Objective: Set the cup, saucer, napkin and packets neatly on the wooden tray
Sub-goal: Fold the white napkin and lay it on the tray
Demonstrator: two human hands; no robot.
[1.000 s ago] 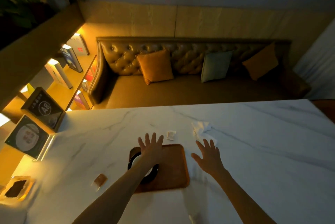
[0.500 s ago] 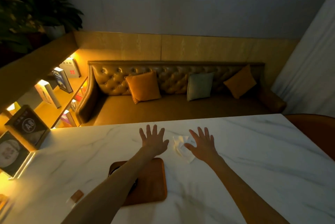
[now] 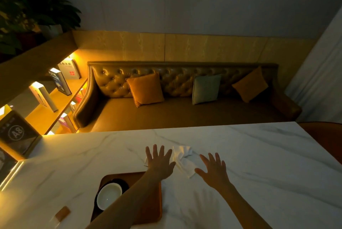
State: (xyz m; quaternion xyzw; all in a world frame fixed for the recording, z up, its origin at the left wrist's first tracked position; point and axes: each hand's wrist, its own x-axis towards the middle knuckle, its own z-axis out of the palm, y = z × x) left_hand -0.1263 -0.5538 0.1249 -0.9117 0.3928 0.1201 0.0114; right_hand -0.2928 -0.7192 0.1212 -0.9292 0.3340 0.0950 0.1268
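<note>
The wooden tray lies on the white marble table, near its front. A white cup on a dark saucer stands on the tray's left half, partly under my left forearm. A crumpled white napkin lies beyond the tray's far right corner, between my hands. My left hand hovers, fingers spread, over a white packet whose edge peeks out to its left. Right of the napkin, my right hand is spread and holds nothing. A brown packet lies left of the tray.
A tufted leather sofa with three cushions runs along the table's far edge. On the left a lit bookshelf holds books, with a plant above it. A sign marked A8 stands at the table's left end.
My view has dropped slightly toward the table. Both hands stay spread by the napkin; the right hand has slid right and nearer, off the napkin. The cup shows again beside my left forearm.
</note>
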